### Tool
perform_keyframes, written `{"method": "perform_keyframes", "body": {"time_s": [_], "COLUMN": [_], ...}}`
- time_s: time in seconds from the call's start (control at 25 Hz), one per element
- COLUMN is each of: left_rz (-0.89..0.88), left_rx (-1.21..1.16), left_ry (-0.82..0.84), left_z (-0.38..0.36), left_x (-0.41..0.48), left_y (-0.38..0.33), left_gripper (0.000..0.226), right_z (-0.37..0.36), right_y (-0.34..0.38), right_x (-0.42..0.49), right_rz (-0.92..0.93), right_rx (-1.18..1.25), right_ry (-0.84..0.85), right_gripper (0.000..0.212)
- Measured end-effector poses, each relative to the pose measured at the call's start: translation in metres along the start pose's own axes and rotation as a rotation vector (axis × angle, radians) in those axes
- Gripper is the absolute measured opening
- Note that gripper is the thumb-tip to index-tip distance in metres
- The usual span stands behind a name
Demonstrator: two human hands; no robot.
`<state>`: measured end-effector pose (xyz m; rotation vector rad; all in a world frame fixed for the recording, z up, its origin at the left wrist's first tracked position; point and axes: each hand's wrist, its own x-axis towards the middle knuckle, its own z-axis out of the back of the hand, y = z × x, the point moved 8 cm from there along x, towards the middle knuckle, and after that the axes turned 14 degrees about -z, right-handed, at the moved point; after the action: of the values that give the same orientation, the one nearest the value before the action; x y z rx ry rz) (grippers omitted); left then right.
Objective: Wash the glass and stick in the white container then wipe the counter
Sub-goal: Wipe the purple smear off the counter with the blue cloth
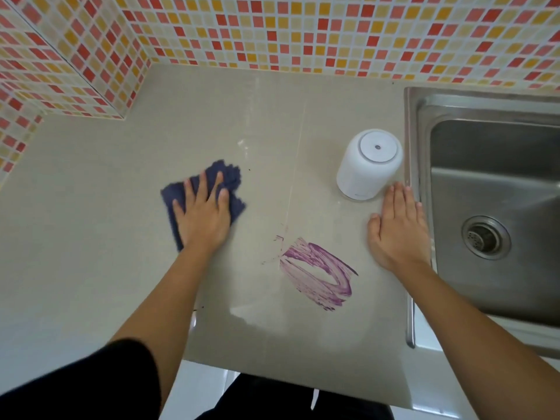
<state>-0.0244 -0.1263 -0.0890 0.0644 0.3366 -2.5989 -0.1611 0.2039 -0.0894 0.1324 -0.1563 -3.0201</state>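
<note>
My left hand presses flat on a dark blue cloth on the beige counter, left of centre. A smeared purple stain marks the counter between my arms, to the right of and nearer than the cloth. A white container stands upside down beside the sink. My right hand lies flat and empty on the counter just in front of the container, fingers together, close to its base. No glass or stick is in view.
A steel sink with a drain fills the right side. Mosaic tile walls close the back and left, with a tiled ledge at the left. The counter's front edge runs near my body.
</note>
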Motion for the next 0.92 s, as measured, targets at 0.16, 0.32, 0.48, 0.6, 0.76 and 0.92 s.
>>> {"method": "perform_keyframes", "body": {"time_s": [0.16,0.32,0.48,0.6,0.76,0.92], "left_rz": [-0.358,-0.709,-0.404,-0.126,-0.480,-0.899], "left_rx": [0.016,0.051,0.064,0.027,0.021,0.026], "left_ry": [0.096,0.107,-0.027,-0.098,-0.012,0.116], "left_z": [-0.015,-0.022,0.012,0.025,-0.005,-0.017], "left_x": [0.048,-0.060,-0.005,0.092,0.093,-0.020], "left_y": [-0.093,-0.069,0.043,0.044,-0.081,-0.083], "left_gripper": [0.050,0.054,0.057,0.050,0.049,0.061], "right_z": [-0.003,-0.002,-0.002,-0.003,0.000,0.020], "right_y": [0.000,-0.001,0.000,0.000,0.000,-0.003], "right_x": [0.000,-0.001,0.000,-0.001,0.001,0.009], "right_rz": [0.012,0.016,0.022,0.032,0.047,-0.001], "right_rx": [0.007,0.029,0.055,0.053,0.142,0.644], "right_ry": [-0.004,-0.014,-0.015,-0.024,-0.009,0.087], "right_gripper": [0.070,0.071,0.069,0.070,0.072,0.084]}}
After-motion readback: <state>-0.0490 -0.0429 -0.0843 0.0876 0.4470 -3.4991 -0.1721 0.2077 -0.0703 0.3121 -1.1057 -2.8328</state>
